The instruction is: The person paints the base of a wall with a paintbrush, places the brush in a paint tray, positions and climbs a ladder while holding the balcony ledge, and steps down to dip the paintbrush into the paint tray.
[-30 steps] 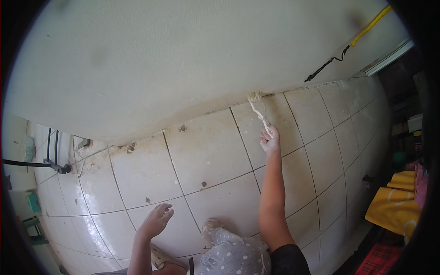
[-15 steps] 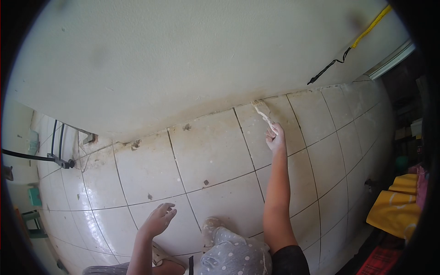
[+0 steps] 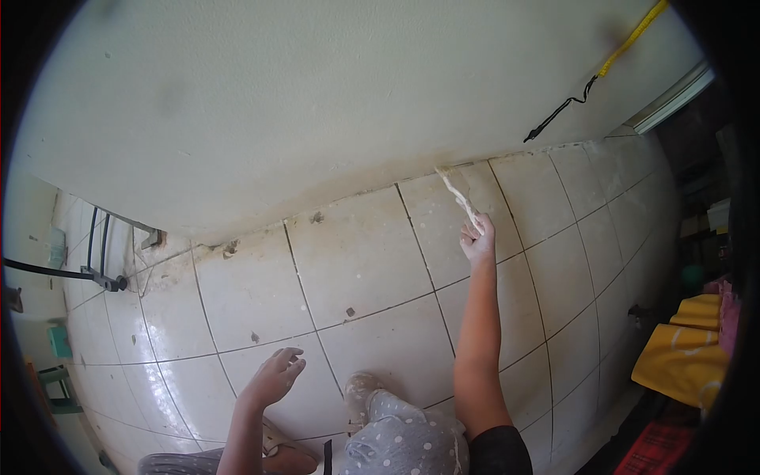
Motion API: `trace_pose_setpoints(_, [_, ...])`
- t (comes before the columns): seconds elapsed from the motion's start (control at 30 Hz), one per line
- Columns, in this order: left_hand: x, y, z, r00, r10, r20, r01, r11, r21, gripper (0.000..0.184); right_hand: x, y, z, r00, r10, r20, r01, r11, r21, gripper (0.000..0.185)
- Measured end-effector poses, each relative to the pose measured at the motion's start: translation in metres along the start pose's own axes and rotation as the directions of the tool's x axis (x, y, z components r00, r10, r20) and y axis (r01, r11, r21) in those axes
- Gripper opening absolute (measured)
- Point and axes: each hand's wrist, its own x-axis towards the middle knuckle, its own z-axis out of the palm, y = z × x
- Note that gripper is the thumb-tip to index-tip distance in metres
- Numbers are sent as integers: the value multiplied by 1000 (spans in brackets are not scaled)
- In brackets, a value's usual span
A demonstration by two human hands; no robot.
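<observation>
My right hand [image 3: 478, 239] is closed around the handle of a paint-covered brush [image 3: 457, 192]. The brush's bristles lie at the seam where the white wall [image 3: 261, 103] meets the tiled floor [image 3: 372, 261]; whether they touch the wall is hard to tell. A brownish stain runs along the wall's bottom edge. My left hand [image 3: 275, 376] is held above the floor tiles at the lower middle, fingers apart and slightly curled, with nothing in it.
A yellow cord [image 3: 633, 38] with a black end hangs along the wall. At left is a black metal frame [image 3: 103, 279], with a green stool [image 3: 59, 389] below it. Yellow cloth [image 3: 681, 352] lies at the right. My knee and shoe are at the bottom.
Since a second ago, my right hand has shifted slightly right and the brush has tilted, its bristles now seen more edge-on. My left hand has barely moved.
</observation>
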Motion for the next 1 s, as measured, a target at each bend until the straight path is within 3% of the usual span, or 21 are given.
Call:
trace_pose_setpoints(0.17, [2, 9, 3, 1000, 30, 0, -30, 998, 52, 46, 22, 11, -2, 988, 80, 136, -60, 988, -143, 10])
trace_pose_setpoints(0.37, [4, 13, 1, 999, -2, 46, 1, 999, 42, 47, 30, 4, 30, 977, 15, 214, 37, 970, -239, 13])
trace_pose_setpoints(0.57, [4, 2, 0, 999, 22, 28, -23, 998, 58, 46, -13, -12, 47, 959, -129, 253, 133, 991, 0, 29])
trace_pose_setpoints(0.67, [8, -5, 0, 999, 37, 19, -37, 998, 49, 46, -31, -20, 63, 938, -177, 297, 169, 984, 55, 21])
trace_pose_setpoints(0.7, [9, -3, -1, 999, 33, 18, -34, 999, 41, 46, -32, -20, 60, 956, -179, 234, 165, 983, 77, 22])
trace_pose_setpoints(0.77, [8, -1, -4, 1000, 20, 10, -21, 999, 26, 46, -36, -7, 46, 979, -169, 112, 154, 980, 127, 23])
trace_pose_setpoints(0.87, [7, 2, -9, 999, 24, 25, -23, 1000, -14, 46, -37, 17, 20, 976, -110, 189, 90, 990, 112, 25])
trace_pose_setpoints(1.0, [8, -11, -8, 1000, 14, 12, -14, 1000, -7, 46, -27, 43, 6, 987, 38, 159, -25, 996, -88, 15])
